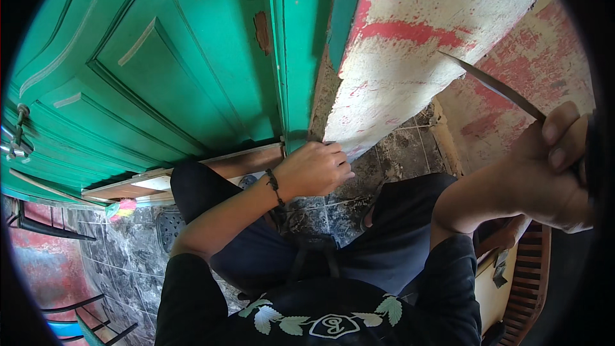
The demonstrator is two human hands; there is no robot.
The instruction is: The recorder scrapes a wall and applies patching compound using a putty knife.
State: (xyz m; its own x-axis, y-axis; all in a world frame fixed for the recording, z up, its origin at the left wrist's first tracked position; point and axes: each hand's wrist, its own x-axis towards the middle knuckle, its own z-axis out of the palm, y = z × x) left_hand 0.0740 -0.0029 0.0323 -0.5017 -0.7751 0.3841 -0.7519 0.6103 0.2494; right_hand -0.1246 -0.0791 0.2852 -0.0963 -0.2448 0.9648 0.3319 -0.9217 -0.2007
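"What's in your right hand?"

"A knife (498, 87). My right hand (548, 173), out at the right rim of what I see, has its fingers bent tightly around the back end. The long, narrow blade slants up and leftward, its point in front of the patchy cream-and-red wall (410, 57) — whether it touches, I can't tell."

"And the left?"

"My left hand (320, 170) is loosely clenched, knuckles outward, low down by the foot of the green door frame (296, 70) and the wall's bottom corner. I can't tell whether the fingers pinch anything. A dark braided bracelet (275, 189) circles that wrist."

"Any lettering about?"

"On my black T-shirt (295, 298) — a white-outlined shield emblem (334, 326) with one curly letter inside, and pale printed leaves (291, 325) on either side. Whether the blade bears a mark, I can't make out."

"What else is around you?"

"To my left is the panelled green door (173, 83). A grey perforated clog (168, 227) sits on the dark, blotchy floor tiles (122, 250), and a slatted wooden chair (535, 275) stands at lower right."
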